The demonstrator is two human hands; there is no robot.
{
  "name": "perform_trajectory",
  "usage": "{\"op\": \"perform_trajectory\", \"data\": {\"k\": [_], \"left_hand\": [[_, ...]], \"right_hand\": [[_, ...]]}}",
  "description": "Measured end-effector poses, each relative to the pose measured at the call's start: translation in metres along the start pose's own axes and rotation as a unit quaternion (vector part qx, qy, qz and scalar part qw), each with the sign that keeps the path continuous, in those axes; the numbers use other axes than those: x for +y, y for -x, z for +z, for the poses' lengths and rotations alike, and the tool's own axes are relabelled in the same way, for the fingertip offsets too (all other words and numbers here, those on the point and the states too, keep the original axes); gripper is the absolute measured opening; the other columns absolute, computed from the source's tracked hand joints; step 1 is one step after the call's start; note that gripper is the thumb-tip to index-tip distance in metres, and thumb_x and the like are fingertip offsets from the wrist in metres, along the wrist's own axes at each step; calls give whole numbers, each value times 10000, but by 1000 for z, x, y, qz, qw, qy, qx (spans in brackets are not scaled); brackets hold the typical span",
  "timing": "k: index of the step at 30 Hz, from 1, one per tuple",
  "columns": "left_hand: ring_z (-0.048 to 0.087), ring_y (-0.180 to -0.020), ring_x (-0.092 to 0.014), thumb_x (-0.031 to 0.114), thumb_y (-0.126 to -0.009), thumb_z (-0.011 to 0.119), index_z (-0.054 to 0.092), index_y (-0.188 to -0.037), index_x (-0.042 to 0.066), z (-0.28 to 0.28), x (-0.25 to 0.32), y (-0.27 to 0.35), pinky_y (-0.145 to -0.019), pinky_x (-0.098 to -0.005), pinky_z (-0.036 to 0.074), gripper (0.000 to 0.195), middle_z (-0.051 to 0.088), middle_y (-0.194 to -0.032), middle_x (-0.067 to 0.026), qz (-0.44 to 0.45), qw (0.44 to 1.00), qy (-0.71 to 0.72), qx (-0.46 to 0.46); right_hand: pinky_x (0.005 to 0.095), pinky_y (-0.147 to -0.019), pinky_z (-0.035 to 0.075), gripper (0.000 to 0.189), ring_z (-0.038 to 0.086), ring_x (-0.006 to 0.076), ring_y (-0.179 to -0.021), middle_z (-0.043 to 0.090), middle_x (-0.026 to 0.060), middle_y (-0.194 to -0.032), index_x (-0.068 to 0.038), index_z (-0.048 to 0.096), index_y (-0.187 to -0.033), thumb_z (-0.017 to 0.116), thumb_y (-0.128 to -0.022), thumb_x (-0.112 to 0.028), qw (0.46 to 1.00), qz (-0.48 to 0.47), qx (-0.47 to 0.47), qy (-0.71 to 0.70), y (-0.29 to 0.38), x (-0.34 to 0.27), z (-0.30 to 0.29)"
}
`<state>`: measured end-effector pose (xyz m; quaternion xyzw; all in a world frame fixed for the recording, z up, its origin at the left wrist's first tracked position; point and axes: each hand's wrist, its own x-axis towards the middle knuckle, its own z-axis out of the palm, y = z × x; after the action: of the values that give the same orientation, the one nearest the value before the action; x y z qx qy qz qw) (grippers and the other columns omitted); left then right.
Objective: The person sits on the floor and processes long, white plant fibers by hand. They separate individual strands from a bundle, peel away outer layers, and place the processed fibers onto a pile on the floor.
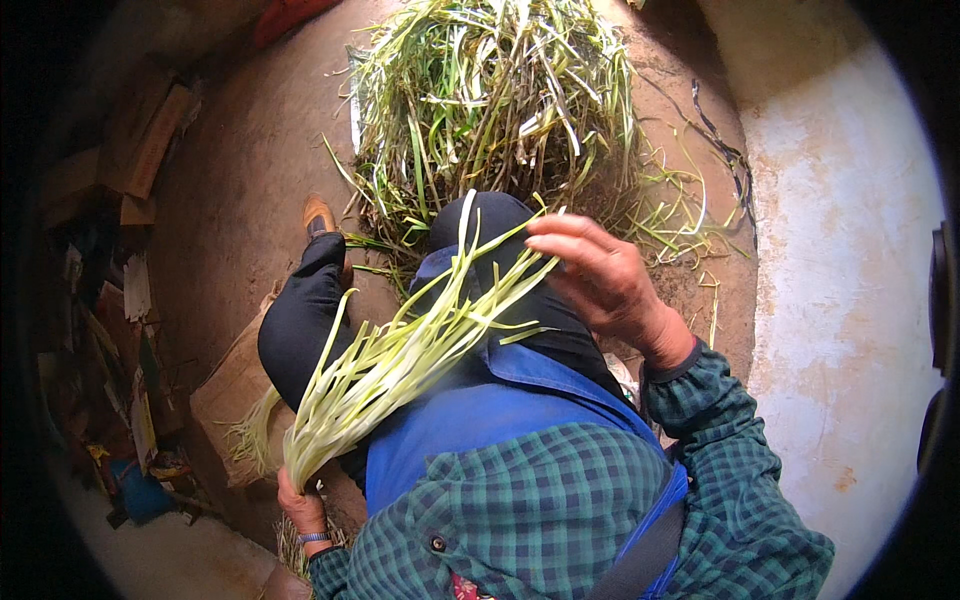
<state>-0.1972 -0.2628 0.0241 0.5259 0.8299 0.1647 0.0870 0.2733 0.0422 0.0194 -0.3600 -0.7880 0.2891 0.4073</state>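
My left hand [301, 504], at the lower left, grips the base of a bundle of long, pale yellow-green leaves [390, 360], which look like blanched garlic chives. The leaves fan out across my lap towards the upper right, over the blue apron [450, 427] and black trousers. My right hand [600, 277] is at the far tips of the leaves, fingers extended and bent over them. Its thumb is hidden, so whether it pinches any leaf does not show. Beyond my knees stands a large heap of tangled green and dried leaves [495, 105].
A brown sack [236, 382] lies by my left leg, with another pale leaf bunch [259, 435] over it. Cardboard boxes [154, 142] and clutter line the left. A pale wall [832, 247] rises at the right. Loose leaves [675, 232] are strewn on the floor.
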Motion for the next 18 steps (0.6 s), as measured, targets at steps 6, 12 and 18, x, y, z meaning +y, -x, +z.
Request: {"op": "perform_trajectory", "data": {"k": [6, 12, 18], "left_hand": [[627, -831, -426, 325, -868, 673, 587, -1055, 22, 5, 0, 5, -699, -422, 495, 366, 647, -886, -214, -16, 1000, 16, 13], [648, -818, -376, 389, -888, 652, 585, -1065, 13, 8, -1, 1, -690, -404, 501, 421, 656, -888, -201, -42, 999, 18, -3], [656, -842, -364, 433, -905, 620, 587, -1087, 9, 11, 2, 3, -711, -392, 504, 463, 660, -905, -203, -55, 998, 38, -8]], "right_hand": [[356, -625, 532, 181, 644, 288, -734, 609, 95, -898, -62, 609, -954, 686, -790, -72, 996, -7, -6, 84, 5, -1, 15], [359, -618, 526, 227, 640, 308, -733, 611, 115, -863, -52, 596, -1003, 678, -791, -53, 997, 49, -31, 52, 11, 0, 18], [361, -613, 523, 262, 641, 319, -740, 611, 111, -855, -51, 603, -1051, 663, -798, -23, 997, 63, -14, 43, 3, -2, 18]]}}
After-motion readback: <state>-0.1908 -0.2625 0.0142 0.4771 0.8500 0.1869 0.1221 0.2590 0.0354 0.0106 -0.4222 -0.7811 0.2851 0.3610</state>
